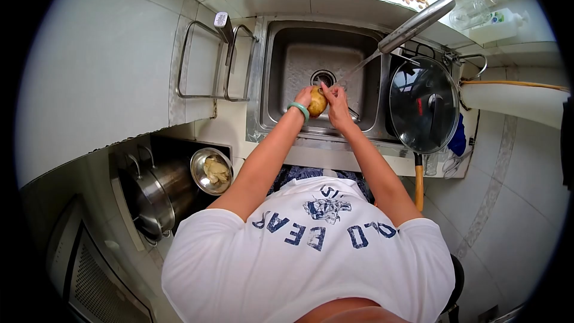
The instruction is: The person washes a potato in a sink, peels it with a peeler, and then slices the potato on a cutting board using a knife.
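Note:
A yellow-brown potato (317, 102) is held over the near part of the steel sink (302, 60), close to the drain. My left hand (305, 97), below a green bangle on the wrist, wraps round the potato's left side. My right hand (336, 105) is at the potato's upper right, its thumb and fingers drawn together; whether they hold a small tool cannot be made out. Water runs from the faucet (412, 27) down toward the hands.
A pan with a glass lid (423, 104) stands right of the sink. A metal bowl (202, 183) of pale pieces and a steel pot (149, 200) are at lower left. A metal rack (181, 60) is on the left. Glasses and a bottle (499, 27) line the sill.

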`<state>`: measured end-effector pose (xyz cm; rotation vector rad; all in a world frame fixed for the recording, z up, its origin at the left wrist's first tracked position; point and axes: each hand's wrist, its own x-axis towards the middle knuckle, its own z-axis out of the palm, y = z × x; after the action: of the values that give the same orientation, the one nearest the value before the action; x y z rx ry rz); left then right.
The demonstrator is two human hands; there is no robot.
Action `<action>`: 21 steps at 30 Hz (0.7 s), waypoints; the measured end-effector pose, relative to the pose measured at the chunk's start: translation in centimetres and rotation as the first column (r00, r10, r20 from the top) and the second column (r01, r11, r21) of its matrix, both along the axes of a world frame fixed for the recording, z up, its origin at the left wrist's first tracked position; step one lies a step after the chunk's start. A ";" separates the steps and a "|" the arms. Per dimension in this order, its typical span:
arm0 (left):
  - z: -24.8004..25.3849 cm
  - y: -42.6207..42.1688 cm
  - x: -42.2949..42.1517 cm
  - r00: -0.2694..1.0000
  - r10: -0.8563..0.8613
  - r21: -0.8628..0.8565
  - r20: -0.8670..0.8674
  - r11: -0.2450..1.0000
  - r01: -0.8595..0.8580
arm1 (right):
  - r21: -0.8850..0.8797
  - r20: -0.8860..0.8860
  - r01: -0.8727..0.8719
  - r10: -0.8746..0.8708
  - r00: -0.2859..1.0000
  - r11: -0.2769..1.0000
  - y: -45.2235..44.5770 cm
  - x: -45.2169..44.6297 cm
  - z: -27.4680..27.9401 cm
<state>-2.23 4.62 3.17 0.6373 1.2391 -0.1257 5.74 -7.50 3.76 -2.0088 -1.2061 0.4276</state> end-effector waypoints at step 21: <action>-0.3 0.8 -4.8 0.920 0.384 0.051 0.080 0.920 -0.388 | -0.297 -0.955 0.666 -0.217 -0.203 0.685 6.5 3.5 -4.3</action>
<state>-7.06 5.39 2.85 0.4377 1.2833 0.2669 9.28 -1.01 -0.49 -1.0380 0.4919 0.9398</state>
